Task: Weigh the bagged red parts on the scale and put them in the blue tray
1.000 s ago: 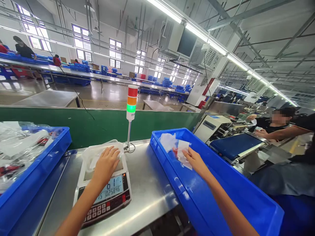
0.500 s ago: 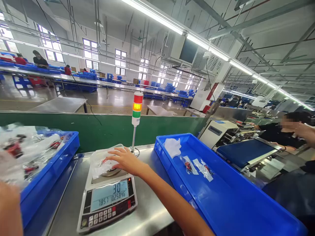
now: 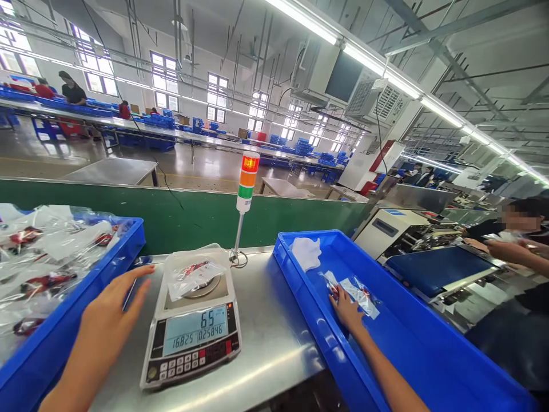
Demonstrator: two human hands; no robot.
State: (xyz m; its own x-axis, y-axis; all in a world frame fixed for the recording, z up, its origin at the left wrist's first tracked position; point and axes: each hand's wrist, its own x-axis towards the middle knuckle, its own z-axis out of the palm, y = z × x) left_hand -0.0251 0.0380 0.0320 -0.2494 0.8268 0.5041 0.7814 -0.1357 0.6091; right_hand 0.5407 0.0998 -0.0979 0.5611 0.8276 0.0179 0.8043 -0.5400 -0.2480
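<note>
My left hand is spread open over the steel bench, just right of the blue crate heaped with clear bags of red parts. It holds nothing. A clear bag with a red part lies on the pan of the digital scale, whose display is lit. My right hand reaches into a second blue crate, its fingertips at a small clear bag. Whether they grip it, I cannot tell. A white plastic wad lies further in.
A stack light stands behind the scale, against a green conveyor wall. To the right is a machine with a blue belt, where a co-worker's hands are working. Long benches with blue crates fill the hall behind.
My right hand has moved from the bag on the scale back into the right crate. My left hand has risen into view beside the left crate. The scale reading has changed.
</note>
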